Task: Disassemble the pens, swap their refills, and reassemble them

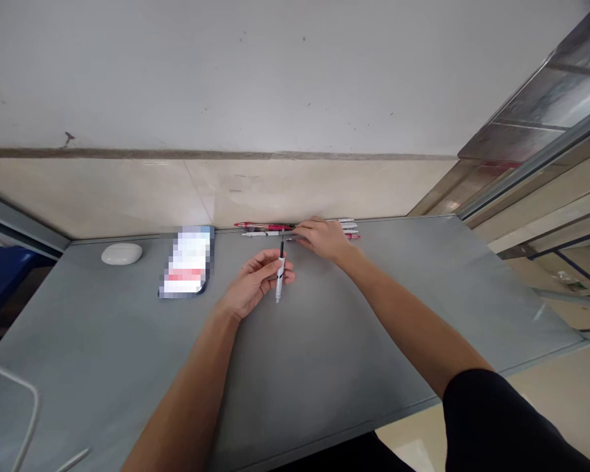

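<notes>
A white pen part (279,282) with a dark refill sticking up from its top is held upright between the thumb and fingers of my left hand (258,282). My right hand (322,237) is at the row of pens by the wall, its fingers bent and pressed together; what they hold, if anything, is too small to make out. Several red pens (255,225) and white pens (260,234) lie side by side along the back edge, running left and right from under my right hand.
A lit phone (187,262) lies on the grey table (354,367) left of my left hand. Further left is a white oval case (121,254). A white cable (32,406) curves at the lower left. The tiled wall (295,187) borders the back edge.
</notes>
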Demonstrator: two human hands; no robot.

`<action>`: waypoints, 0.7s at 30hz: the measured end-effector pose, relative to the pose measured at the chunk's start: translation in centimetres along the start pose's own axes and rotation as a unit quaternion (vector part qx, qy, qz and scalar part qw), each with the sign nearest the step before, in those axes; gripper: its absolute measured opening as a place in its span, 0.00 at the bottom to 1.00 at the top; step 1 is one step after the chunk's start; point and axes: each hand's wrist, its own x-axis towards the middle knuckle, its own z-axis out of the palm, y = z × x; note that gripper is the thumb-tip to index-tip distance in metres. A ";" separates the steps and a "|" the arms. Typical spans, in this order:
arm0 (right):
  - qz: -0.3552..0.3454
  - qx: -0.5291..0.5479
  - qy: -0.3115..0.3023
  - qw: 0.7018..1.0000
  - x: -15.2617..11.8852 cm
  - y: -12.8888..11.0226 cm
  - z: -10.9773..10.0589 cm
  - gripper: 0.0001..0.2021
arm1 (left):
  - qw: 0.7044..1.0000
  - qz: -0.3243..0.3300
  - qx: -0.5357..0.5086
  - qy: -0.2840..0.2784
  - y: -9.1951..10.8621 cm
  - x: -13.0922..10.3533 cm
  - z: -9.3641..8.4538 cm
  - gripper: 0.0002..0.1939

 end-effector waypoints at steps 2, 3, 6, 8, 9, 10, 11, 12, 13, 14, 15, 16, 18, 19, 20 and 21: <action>-0.003 -0.003 -0.004 1.000 -0.1 0.1 -0.1 0.14 | 1.000 0.001 0.002 0.001 0.0 0.0 0.0 0.12; -0.003 -0.003 -0.007 1.000 -0.1 0.1 -0.1 0.14 | 1.000 0.001 0.004 0.000 0.0 0.0 -0.1 0.12; -0.001 0.000 -0.014 1.000 -0.2 0.3 -0.2 0.14 | 1.000 0.000 0.005 0.001 -0.1 0.0 -0.1 0.12; 0.000 0.002 -0.018 1.000 -0.2 0.3 -0.2 0.15 | 1.000 0.000 0.004 0.000 -0.1 0.0 -0.1 0.12; 0.000 0.004 -0.019 1.000 -0.2 0.3 -0.2 0.15 | 1.000 0.000 0.003 0.000 -0.1 0.0 -0.1 0.12; 0.000 0.007 -0.018 1.000 -0.3 0.3 -0.3 0.15 | 1.000 0.001 0.002 0.000 -0.1 0.0 -0.1 0.12; 0.001 0.011 -0.016 1.000 -0.3 0.3 -0.3 0.15 | 1.000 0.001 0.002 0.000 -0.1 0.0 -0.1 0.12; 0.005 0.018 -0.011 1.000 -0.3 0.2 -0.4 0.14 | 1.000 0.002 0.001 0.001 -0.1 -0.1 0.0 0.12; 0.013 0.031 -0.002 0.999 -0.4 0.1 -0.5 0.14 | 1.000 0.003 0.002 0.001 -0.1 -0.1 0.0 0.12; 0.024 0.051 0.010 0.998 -0.5 -0.1 -0.7 0.13 | 1.000 0.004 0.003 0.002 -0.1 -0.1 0.0 0.12; 0.039 0.079 0.027 0.996 -0.7 -0.3 -0.9 0.12 | 1.000 0.005 0.005 0.001 -0.1 -0.1 0.0 0.12; 0.057 0.118 0.046 0.990 -0.9 -0.5 -1.2 0.12 | 1.000 0.006 0.009 0.001 -0.1 -0.1 0.0 0.13; 0.090 0.224 0.082 0.967 -1.6 -1.1 -1.7 0.11 | 1.000 0.008 0.019 -0.001 -0.1 -0.1 0.1 0.13; 0.099 0.290 0.090 0.948 -2.1 -1.4 -2.0 0.11 | 1.000 0.009 0.025 -0.001 -0.1 -0.1 0.2 0.13; 0.105 0.354 0.092 0.925 -2.5 -1.8 -2.4 0.11 | 1.000 0.010 0.029 -0.002 -0.1 0.0 0.2 0.13; 0.115 0.411 0.088 0.900 -3.0 -2.2 -2.7 0.11 | 0.999 0.010 0.032 -0.002 -0.1 0.0 0.3 0.13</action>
